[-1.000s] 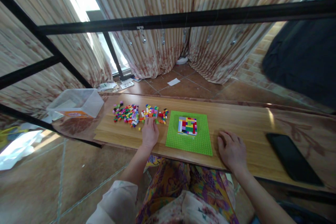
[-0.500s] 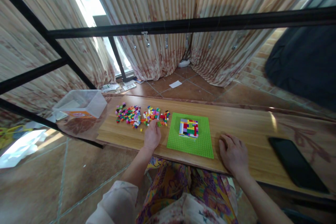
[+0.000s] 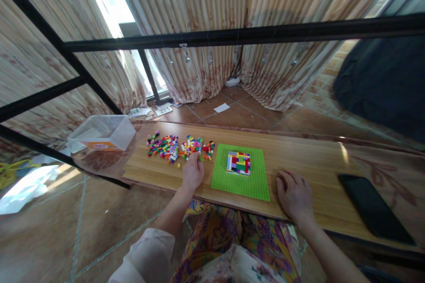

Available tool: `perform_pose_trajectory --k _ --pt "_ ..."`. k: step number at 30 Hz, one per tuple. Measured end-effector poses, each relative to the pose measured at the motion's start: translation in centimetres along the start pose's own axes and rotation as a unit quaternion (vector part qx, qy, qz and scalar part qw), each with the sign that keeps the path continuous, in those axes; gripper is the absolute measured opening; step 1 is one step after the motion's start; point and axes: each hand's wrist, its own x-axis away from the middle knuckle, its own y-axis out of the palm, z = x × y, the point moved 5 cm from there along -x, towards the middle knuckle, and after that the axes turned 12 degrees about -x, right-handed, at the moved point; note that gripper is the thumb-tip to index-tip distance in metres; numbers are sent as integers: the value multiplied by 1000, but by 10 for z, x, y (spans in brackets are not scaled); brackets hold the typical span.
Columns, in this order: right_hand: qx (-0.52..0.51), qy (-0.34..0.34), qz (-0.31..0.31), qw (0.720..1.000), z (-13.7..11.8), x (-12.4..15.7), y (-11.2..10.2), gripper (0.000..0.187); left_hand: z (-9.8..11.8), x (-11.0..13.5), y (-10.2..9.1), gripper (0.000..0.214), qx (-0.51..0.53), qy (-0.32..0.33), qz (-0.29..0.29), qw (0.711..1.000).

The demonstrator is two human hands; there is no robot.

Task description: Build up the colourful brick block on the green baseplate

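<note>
My left hand (image 3: 193, 172) is at the near edge of the loose toy bricks, its thumb and fingers closed in a pinch. A small green brick (image 3: 200, 158) shows at its fingertips. Just right of this hand lies a green baseplate (image 3: 239, 188), bearing a low square build of multicoloured bricks (image 3: 238, 163) near its middle. My right hand (image 3: 295, 192) rests palm down on the table beyond the plate's right edge. Its fingers are loosely bent and slightly apart, with no object visible in them.
Loose bricks (image 3: 164, 147) lie in piles left of the baseplate, with a single yellow brick (image 3: 179, 165) in front. A clear plastic box (image 3: 109, 132) stands at the table's left end. A black phone (image 3: 375, 208) lies far right. A dark metal bar (image 3: 212, 38) crosses beyond the wooden table (image 3: 299, 150).
The view shifts very slightly. Both hands, the bricks and the baseplate look nearly the same as before.
</note>
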Motion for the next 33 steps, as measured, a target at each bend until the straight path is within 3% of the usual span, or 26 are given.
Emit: perform_pose_trajectory --k 7,33 --pt "1 -2 8 1000 -1 0 -1 32 2 0 -3 38 -17 11 -20 1000" --pt "-8 12 -4 1000 -1 0 -1 32 1 -2 -9 28 -17 -12 3 1000"
